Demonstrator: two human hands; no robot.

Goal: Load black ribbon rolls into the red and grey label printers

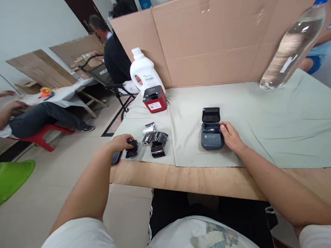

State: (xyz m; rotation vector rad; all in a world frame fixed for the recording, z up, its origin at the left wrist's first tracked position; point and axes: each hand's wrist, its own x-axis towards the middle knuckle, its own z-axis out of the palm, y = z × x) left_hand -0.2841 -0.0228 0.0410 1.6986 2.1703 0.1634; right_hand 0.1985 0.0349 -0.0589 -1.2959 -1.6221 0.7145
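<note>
A small dark grey printer (211, 135) with its lid open stands on the pale green cloth (280, 124). My right hand (230, 135) rests against its right side, fingers curled on the body. My left hand (123, 142) is at the table's left edge, fingers closed on a black wrapped roll (132, 149). Two more black wrapped rolls (156, 143) and a small white roll (149, 128) lie just right of that hand.
A red and black printer (154, 99) and a white jug (144, 71) stand at the back left, before a cardboard screen (219, 38). A clear water bottle (292, 45) is at the upper right. People sit to the left, beside a red stool and a green basin (9, 178).
</note>
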